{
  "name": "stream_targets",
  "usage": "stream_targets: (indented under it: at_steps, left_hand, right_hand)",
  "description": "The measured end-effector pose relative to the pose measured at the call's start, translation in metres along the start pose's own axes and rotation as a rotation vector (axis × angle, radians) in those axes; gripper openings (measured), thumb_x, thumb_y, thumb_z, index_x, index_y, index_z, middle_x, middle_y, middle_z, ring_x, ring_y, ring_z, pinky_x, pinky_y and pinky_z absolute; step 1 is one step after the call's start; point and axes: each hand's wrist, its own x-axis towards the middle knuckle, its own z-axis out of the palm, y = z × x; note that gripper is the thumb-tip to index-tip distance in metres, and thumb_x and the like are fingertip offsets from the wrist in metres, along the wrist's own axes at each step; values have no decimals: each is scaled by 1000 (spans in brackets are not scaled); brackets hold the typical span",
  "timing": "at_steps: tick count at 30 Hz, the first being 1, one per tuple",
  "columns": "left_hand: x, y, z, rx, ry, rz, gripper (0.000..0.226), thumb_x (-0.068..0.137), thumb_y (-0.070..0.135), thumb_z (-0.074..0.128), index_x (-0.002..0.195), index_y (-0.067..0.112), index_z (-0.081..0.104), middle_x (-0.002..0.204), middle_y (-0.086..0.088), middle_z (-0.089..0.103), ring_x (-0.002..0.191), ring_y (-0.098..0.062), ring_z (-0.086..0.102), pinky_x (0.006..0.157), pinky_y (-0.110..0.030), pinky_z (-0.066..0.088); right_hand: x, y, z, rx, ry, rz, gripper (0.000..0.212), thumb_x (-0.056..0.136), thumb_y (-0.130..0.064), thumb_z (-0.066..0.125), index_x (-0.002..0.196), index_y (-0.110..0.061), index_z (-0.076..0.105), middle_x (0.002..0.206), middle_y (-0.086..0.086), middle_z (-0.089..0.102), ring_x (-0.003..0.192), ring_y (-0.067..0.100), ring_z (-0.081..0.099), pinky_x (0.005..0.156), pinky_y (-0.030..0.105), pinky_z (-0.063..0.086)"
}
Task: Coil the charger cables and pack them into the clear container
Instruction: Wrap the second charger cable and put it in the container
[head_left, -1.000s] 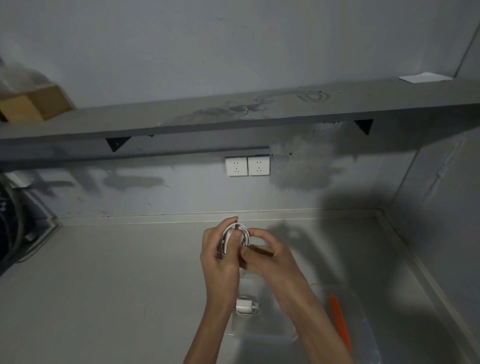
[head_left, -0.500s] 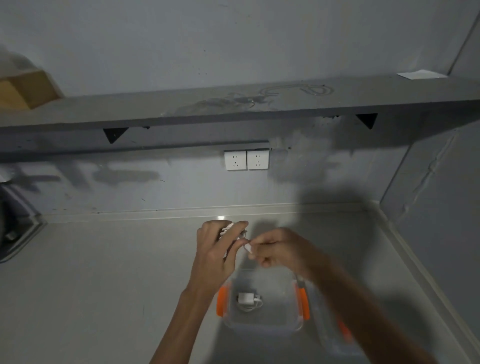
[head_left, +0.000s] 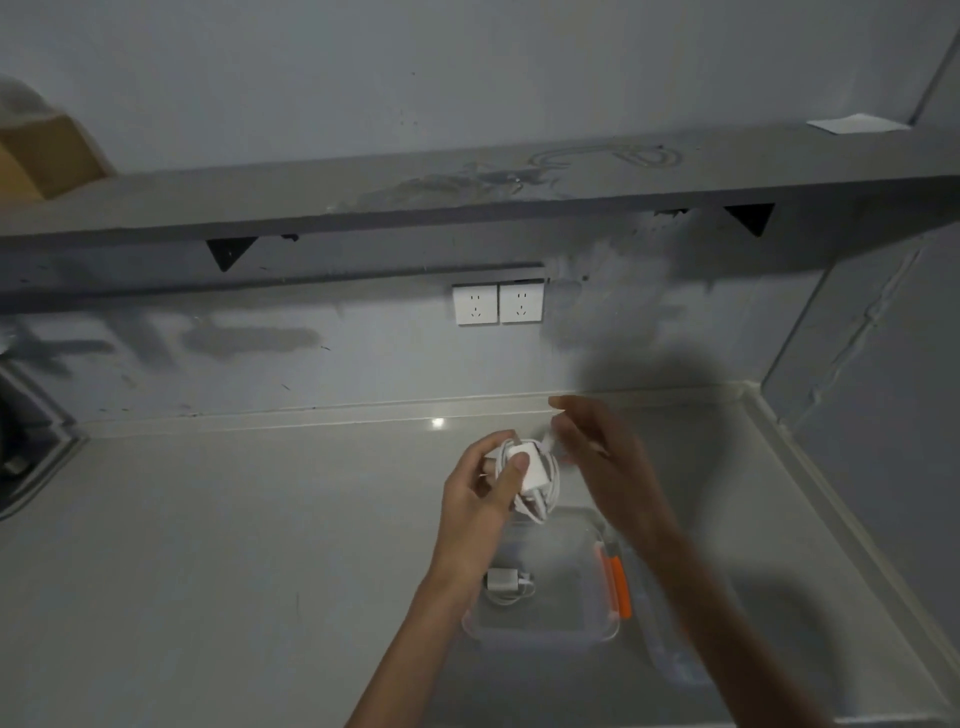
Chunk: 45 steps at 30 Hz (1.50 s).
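White charger (head_left: 531, 470), cable (head_left: 553, 486) looped round it, gripped in left hand (head_left: 480, 493) just above the far side of the clear container (head_left: 545, 638). The right hand (head_left: 602, 462) beside it is blurred, maybe pinching the cable tail, cannot tell. Inside the container: second charger (head_left: 503, 579). Risk: loose tail slips and the loops spring open before packing.
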Motion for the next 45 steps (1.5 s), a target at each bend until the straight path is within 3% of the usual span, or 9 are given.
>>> stream_targets:
  at_steps: [5, 12, 18, 26, 31, 35, 39, 41, 45]
  left_hand:
    - [4, -3, -7, 33, 19, 18, 30, 89, 19, 66, 118, 28, 65, 110, 12, 70, 98, -4, 67, 92, -41, 57]
    - [5, -15, -15, -54, -13, -7, 35, 89, 14, 66, 120, 32, 62, 108, -2, 73, 100, -20, 70, 88, -41, 59]
    - [12, -20, -24, -220, -57, -128, 22, 92, 7, 61, 113, 9, 65, 105, -10, 72, 105, -34, 68, 94, -48, 56]
    - [9, -56, -22, -355, 27, -232, 14, 92, 1, 59, 105, 6, 55, 96, -14, 61, 92, -26, 59, 87, -38, 49]
    - [-1, -88, -7, -365, -26, -386, 29, 91, 5, 62, 114, -4, 48, 105, -22, 67, 80, -20, 74, 92, -47, 49]
    - [4, -114, 13, -320, 108, -407, 49, 76, 14, 74, 112, -8, 48, 109, -29, 67, 89, -33, 70, 84, -49, 51]
    - [13, -150, 35, -489, 144, -472, 16, 87, -1, 62, 101, -7, 68, 91, -17, 75, 83, -27, 72, 73, -34, 59]
    - [16, -173, 46, -639, 176, -568, 14, 87, -4, 60, 99, -4, 69, 92, -15, 74, 84, -26, 72, 71, -32, 62]
    - [27, -216, 68, -709, 326, -790, 17, 84, -9, 62, 98, 0, 61, 100, -18, 64, 92, -30, 64, 72, -38, 61]
  right_hand:
    - [-22, 11, 6, 286, -91, 286, 37, 87, -46, 52, 113, -24, 66, 109, 5, 70, 104, 20, 67, 84, 43, 58]
    - [-24, 18, 16, 219, -222, 286, 23, 87, -26, 65, 105, -13, 71, 100, 18, 73, 96, 33, 70, 88, 50, 56]
    - [-21, 21, 24, 223, -76, 265, 28, 87, -13, 65, 114, -7, 66, 101, 15, 74, 86, 17, 68, 82, 41, 55]
    - [-44, 48, 38, 255, -32, 461, 27, 91, -17, 62, 116, -10, 67, 111, 19, 71, 93, 16, 67, 80, 33, 57]
    - [-53, 81, 25, 330, -29, 546, 23, 93, -5, 55, 111, -6, 69, 102, 11, 71, 82, 5, 67, 68, 14, 51]
    - [-46, 107, 12, 257, -94, 536, 23, 92, -3, 57, 113, -4, 68, 109, 12, 71, 95, 9, 69, 74, 16, 54]
    - [-48, 162, -6, -308, 6, 427, 33, 90, -29, 57, 118, -12, 66, 116, 8, 70, 109, 25, 65, 87, 25, 51]
    - [-56, 190, -14, -576, -53, 432, 54, 86, -34, 55, 137, -14, 49, 134, 11, 59, 121, 31, 57, 100, 40, 46]
    - [-76, 225, -16, -530, -259, 636, 65, 94, -20, 53, 151, -18, 20, 154, 12, 35, 137, 31, 40, 110, 46, 37]
